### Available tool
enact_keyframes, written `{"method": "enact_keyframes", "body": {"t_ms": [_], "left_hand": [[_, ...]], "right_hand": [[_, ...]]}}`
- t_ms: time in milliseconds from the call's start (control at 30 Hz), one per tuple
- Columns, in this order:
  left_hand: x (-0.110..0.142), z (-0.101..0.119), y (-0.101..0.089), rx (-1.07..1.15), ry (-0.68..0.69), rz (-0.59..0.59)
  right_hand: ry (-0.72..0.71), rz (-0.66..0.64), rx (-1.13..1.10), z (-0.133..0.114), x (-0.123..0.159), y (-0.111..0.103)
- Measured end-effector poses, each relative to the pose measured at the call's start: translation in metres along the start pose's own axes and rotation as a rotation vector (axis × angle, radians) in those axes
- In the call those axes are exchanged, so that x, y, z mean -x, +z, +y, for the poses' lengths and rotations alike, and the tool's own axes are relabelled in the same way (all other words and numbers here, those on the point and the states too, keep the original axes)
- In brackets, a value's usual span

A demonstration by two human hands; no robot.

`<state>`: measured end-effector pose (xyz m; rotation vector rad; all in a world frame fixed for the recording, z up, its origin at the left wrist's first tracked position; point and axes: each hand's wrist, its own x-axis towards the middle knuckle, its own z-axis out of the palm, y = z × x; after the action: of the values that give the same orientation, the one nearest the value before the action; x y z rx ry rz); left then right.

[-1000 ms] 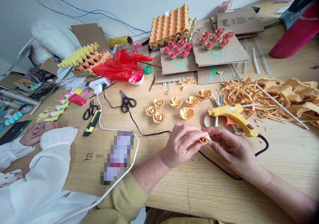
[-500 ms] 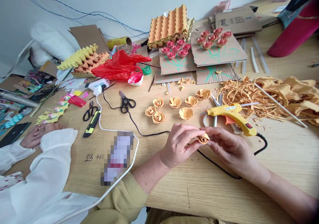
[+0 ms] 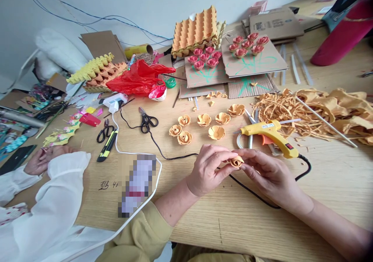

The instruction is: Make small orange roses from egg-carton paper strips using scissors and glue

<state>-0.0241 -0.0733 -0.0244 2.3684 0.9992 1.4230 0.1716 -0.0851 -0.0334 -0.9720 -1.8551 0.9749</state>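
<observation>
Between my two hands is a small orange rosebud (image 3: 236,161), rolled from pieces that look like egg-carton pulp. My left hand (image 3: 210,168) pinches it from the left with thumb and fingers. From the other side, the fingertips of my right hand (image 3: 266,174) close on the bud too. Just beyond my hands lie several open orange flower cups, one of them a wide cup (image 3: 217,132). Left of these is a group of fuller orange roses (image 3: 184,137) with curled centres. A yellow glue gun (image 3: 262,131) rests beyond my right hand, its nozzle pointing left.
Orange scraps (image 3: 282,110) heap at the right. Red flowers stand on cardboard sheets (image 3: 253,65) at the back. Black-handled scissors (image 3: 148,122), a utility knife (image 3: 107,145) and cords lie left of centre. A co-worker's white sleeve (image 3: 62,184) and hands rest at the far left.
The view has shifted very slightly. Both hands keep the rosebud pinched in nearly the same place; nothing else has visibly moved.
</observation>
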Motion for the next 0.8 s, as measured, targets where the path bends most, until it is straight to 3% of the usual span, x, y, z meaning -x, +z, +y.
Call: {"method": "enact_keyframes", "body": {"t_ms": [400, 800], "left_hand": [[0.0023, -0.0032, 0.0033, 0.113, -0.088, 0.007], [0.0012, -0.0032, 0.0011, 0.128, -0.041, 0.029]], "right_hand": [[0.016, 0.018, -0.065, 0.0026, -0.0008, 0.0026], [0.102, -0.067, -0.216, -0.0011, -0.0022, 0.0003]]}}
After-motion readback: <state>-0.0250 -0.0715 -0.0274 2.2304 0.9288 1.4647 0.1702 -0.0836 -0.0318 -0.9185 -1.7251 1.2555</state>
